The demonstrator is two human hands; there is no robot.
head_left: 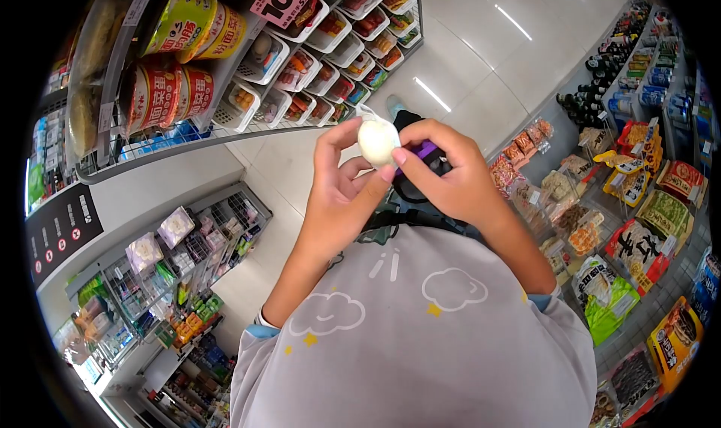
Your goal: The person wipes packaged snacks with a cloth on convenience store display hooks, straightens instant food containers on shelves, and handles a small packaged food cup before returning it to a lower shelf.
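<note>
A white, egg-shaped thing (378, 141) with what looks like a clear wrapper twisted at its top is held up in front of my body. My left hand (342, 184) grips it from the left, its thumb near the lower side and the index finger along the upper left. From the right, my right hand (454, 171) pinches its edge between thumb and fingers. Behind the right fingers, a purple and black thing (425, 151) is partly hidden; I cannot tell what it is. Below my hands spreads a grey apron (428, 360) with cloud drawings.
Upper left, a shelf holds instant noodle cups (158, 97) and several white baskets (263, 60) of packaged food. Bagged snacks (638, 251) hang at the right, with dark bottles (593, 90) beyond. Another rack (143, 293) stands lower left. Shiny floor tiles (488, 22) lie ahead.
</note>
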